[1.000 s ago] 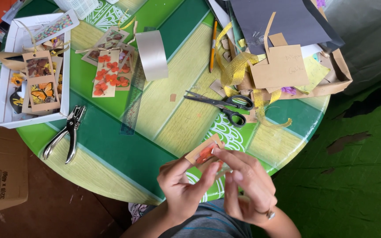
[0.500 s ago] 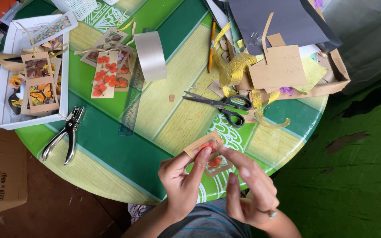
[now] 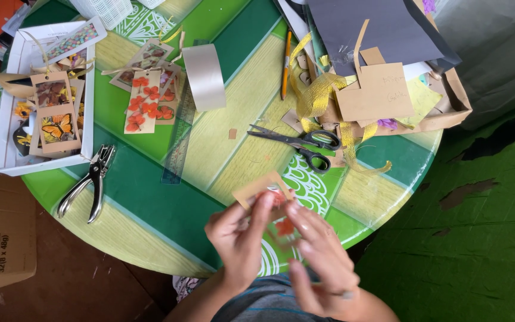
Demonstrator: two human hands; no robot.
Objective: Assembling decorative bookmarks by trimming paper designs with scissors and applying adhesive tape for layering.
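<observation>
Hands have come closer together over the near rim of the table (image 3: 150, 238) than they were a moment ago, and the small tan card frame (image 3: 257, 189) with its orange flower piece (image 3: 284, 227) now sits lower, tilted between them, so the fitting of flower to card looks well in hand. Left hand (image 3: 239, 241) pinches the card's lower edge with thumb and fingertips closed on it; right hand (image 3: 323, 262), a ring on one finger, has its fingers curled and pressed against the flower piece from the other side. Both are a little blurred. Beyond them lie black-handled scissors (image 3: 305, 146), a clear ruler (image 3: 180, 140), a silver hole punch (image 3: 87, 185), finished flower tags (image 3: 141, 101) and a white tray (image 3: 7, 164) with a butterfly tag.
</observation>
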